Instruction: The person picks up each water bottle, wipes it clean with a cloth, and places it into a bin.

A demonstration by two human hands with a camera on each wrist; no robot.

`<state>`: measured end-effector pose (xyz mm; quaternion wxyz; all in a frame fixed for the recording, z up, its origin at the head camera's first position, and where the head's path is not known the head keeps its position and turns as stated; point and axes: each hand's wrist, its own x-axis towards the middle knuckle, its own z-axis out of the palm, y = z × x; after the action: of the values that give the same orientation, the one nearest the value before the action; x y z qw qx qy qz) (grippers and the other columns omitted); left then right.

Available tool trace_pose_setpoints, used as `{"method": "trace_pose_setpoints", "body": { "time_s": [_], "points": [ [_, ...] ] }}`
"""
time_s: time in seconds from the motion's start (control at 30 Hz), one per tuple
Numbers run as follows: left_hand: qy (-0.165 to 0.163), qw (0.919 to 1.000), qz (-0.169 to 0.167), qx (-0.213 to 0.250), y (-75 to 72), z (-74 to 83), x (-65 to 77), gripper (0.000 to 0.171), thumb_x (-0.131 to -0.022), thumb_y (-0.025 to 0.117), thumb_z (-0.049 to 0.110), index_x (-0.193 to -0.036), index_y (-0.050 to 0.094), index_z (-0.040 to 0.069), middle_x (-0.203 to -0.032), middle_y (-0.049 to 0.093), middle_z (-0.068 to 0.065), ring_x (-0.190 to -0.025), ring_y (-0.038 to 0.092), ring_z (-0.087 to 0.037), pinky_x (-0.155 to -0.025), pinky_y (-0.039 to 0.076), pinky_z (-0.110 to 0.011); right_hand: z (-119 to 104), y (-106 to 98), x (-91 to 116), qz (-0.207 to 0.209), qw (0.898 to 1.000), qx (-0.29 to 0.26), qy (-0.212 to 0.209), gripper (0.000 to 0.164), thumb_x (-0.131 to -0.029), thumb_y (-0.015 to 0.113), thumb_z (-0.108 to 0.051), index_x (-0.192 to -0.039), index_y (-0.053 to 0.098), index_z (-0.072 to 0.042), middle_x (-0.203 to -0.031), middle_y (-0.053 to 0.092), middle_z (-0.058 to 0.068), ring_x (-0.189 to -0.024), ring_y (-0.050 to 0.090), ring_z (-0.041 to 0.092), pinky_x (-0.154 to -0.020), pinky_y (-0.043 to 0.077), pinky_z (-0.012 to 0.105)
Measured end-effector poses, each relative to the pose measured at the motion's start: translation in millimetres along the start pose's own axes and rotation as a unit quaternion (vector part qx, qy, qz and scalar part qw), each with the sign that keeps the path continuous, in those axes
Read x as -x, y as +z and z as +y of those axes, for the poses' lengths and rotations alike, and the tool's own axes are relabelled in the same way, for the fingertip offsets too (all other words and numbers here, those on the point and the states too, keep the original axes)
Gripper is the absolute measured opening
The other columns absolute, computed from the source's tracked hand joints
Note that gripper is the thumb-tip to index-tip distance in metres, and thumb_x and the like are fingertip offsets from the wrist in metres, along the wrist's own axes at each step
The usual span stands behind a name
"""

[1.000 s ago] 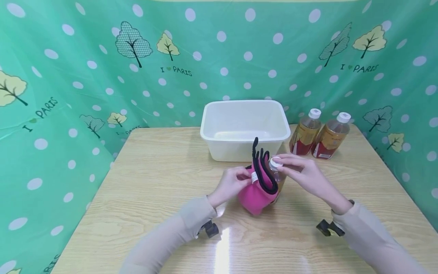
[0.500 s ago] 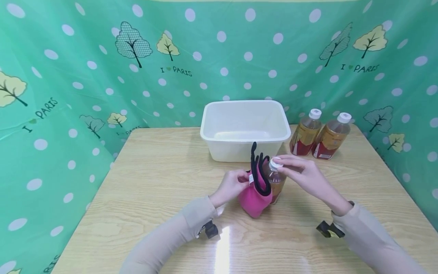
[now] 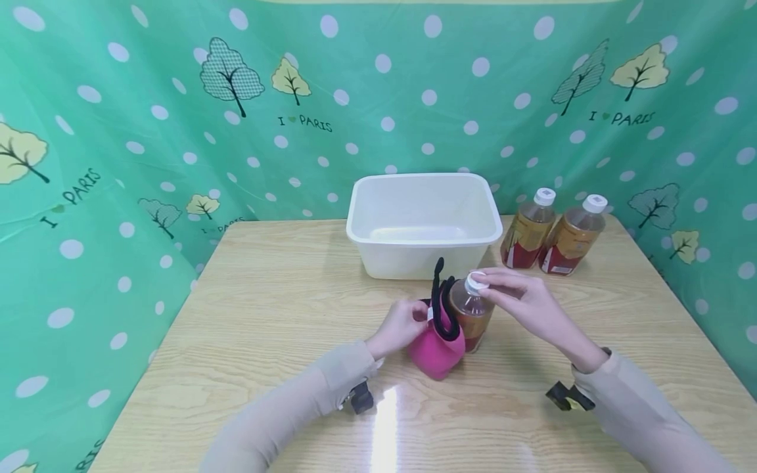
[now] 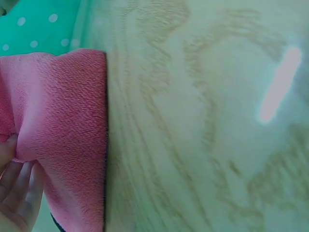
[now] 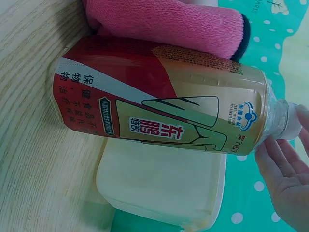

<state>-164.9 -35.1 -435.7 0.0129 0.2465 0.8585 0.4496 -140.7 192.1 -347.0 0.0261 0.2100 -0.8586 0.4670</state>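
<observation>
A pink cloth point(image 3: 436, 355) with black edging, bunched up, is pinched at its label by my left hand point(image 3: 403, 323). In the left wrist view the fingers grip a fold of the fuzzy cloth point(image 4: 72, 125). Just right of the cloth a drink bottle point(image 3: 472, 315) with a red and gold label stands on the table, its left side partly covered by the cloth. My right hand point(image 3: 523, 299) holds the white cap point(image 3: 476, 281) between thumb and fingers. The right wrist view has the bottle point(image 5: 164, 96) close up, with the cloth against or right beside it.
Behind the hands stands a white plastic tub point(image 3: 422, 259). Two similar bottles, one point(image 3: 528, 230) and another point(image 3: 573, 236), are at the back right beside it. A green dotted curtain point(image 3: 378, 98) hangs behind the wooden table point(image 3: 266, 295).
My left hand has drawn the pink cloth slightly down and left along the bottle's side, so more of the bottle shows. The right hand stays on the cap.
</observation>
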Motion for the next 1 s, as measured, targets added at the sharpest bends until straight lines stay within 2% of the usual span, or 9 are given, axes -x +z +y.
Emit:
{"method": "trace_pose_setpoints", "body": {
  "time_s": [0.17, 0.27, 0.4, 0.53, 0.73, 0.9, 1.0],
  "points": [
    [-0.009, 0.9998, -0.011, -0.01, 1.1, -2.4, -0.6, 0.007, -0.069, 0.062, -0.007, -0.069, 0.062, 0.0, -0.067, 0.063, -0.006, -0.066, 0.055, -0.011, -0.066, 0.046, -0.02, -0.8, 0.5, -0.1, 0.006, 1.0, -0.004, -0.01, 0.031, -0.084, 0.06, -0.016, -0.114, 0.06, -0.01, -0.118, 0.057, 0.004, -0.108, 0.044, -0.007, -0.083, 0.043, 0.014],
    [-0.005, 0.9998, -0.011, -0.013, 0.0, -1.7, -0.8, 0.006, -0.069, 0.062, -0.006, -0.069, 0.062, 0.0, -0.068, 0.064, -0.007, -0.067, 0.056, -0.011, -0.078, 0.045, -0.025, -1.9, 0.5, 0.1, 0.006, 1.0, -0.004, -0.005, 0.031, -0.084, 0.06, -0.017, -0.114, 0.06, -0.011, -0.118, 0.057, 0.004, -0.107, 0.044, -0.008, -0.083, 0.044, 0.014],
    [-0.006, 0.9999, -0.009, 0.004, -4.9, 4.2, -0.5, 0.006, -0.07, 0.063, -0.006, -0.073, 0.064, -0.001, -0.073, 0.066, -0.008, -0.071, 0.059, -0.014, -0.081, 0.046, -0.026, -2.5, 0.7, 0.6, 0.004, 1.0, -0.007, -0.003, 0.031, -0.084, 0.059, -0.016, -0.115, 0.059, -0.01, -0.119, 0.057, 0.005, -0.105, 0.045, -0.009, -0.083, 0.044, 0.015],
    [-0.004, 0.9995, -0.007, 0.031, -12.3, 15.4, -1.5, 0.009, -0.072, 0.062, -0.007, -0.079, 0.065, -0.002, -0.078, 0.066, -0.011, -0.074, 0.062, -0.018, -0.069, 0.049, -0.016, -2.3, 1.0, 0.6, 0.007, 1.0, -0.016, -0.01, 0.03, -0.084, 0.059, -0.014, -0.114, 0.06, -0.008, -0.118, 0.057, 0.007, -0.103, 0.047, -0.009, -0.082, 0.043, 0.013],
    [0.027, 0.9991, 0.008, 0.033, -23.2, 31.8, -3.0, 0.006, -0.074, 0.063, -0.004, -0.079, 0.064, -0.003, -0.081, 0.066, -0.011, -0.073, 0.062, -0.017, -0.065, 0.049, -0.014, -2.1, 1.5, 0.3, 0.015, 1.0, -0.01, -0.015, 0.03, -0.083, 0.06, -0.014, -0.113, 0.061, -0.009, -0.117, 0.058, 0.006, -0.104, 0.046, -0.009, -0.081, 0.043, 0.011],
    [0.049, 0.9981, 0.022, 0.032, -26.1, 36.5, -3.9, 0.005, -0.073, 0.064, -0.004, -0.078, 0.064, -0.003, -0.079, 0.065, -0.01, -0.069, 0.062, -0.016, -0.063, 0.049, -0.014, -1.6, 2.1, 0.2, 0.018, 1.0, -0.012, -0.018, 0.029, -0.083, 0.06, -0.012, -0.112, 0.061, -0.008, -0.116, 0.058, 0.007, -0.102, 0.047, -0.009, -0.08, 0.043, 0.011],
    [0.052, 0.9979, 0.024, 0.03, -26.0, 37.8, -3.4, 0.005, -0.072, 0.064, -0.004, -0.077, 0.064, -0.002, -0.079, 0.065, -0.01, -0.069, 0.062, -0.016, -0.062, 0.049, -0.013, -1.6, 2.0, 0.4, 0.019, 1.0, -0.012, -0.017, 0.029, -0.083, 0.06, -0.012, -0.112, 0.061, -0.008, -0.116, 0.058, 0.007, -0.102, 0.047, -0.009, -0.08, 0.043, 0.011]
  ]
}}
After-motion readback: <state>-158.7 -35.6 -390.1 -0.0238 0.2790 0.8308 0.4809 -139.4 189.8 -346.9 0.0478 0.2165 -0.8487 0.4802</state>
